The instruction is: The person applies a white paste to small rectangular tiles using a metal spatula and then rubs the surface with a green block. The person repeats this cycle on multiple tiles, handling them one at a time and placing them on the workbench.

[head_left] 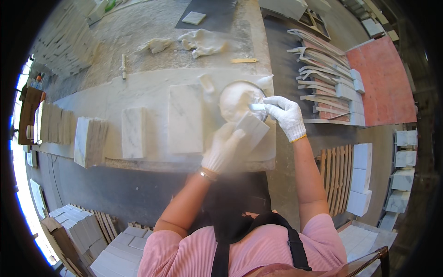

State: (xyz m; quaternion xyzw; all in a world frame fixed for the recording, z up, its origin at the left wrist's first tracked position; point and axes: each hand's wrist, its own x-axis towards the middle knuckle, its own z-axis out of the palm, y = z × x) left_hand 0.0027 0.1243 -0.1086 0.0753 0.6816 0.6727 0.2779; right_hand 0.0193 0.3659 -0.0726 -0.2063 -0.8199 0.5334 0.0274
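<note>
My left hand [224, 147], in a white knit glove, is closed on a pale grey-white marble tile [254, 131]. The tile is tilted, its upper edge close to the near rim of a round bowl [222, 96]. White powder or paste [235, 98] fills much of that bowl; its exact kind I cannot tell. On the bowl's right side, my gloved right hand [285, 116] pinches a small flat pale-blue scraper-like piece [258, 107]. That piece reaches over the bowl's rim. Haze softens the view around the left hand and the tile's lower part.
Left of the bowl, a large marble slab [185, 117] and a smaller one [134, 133] lie on the dusty table. Stacked tiles [90, 141] stand by its left edge. Crumpled white cloths [200, 42] lie farther back. A rack with white strips [323, 78] stands beyond the right side.
</note>
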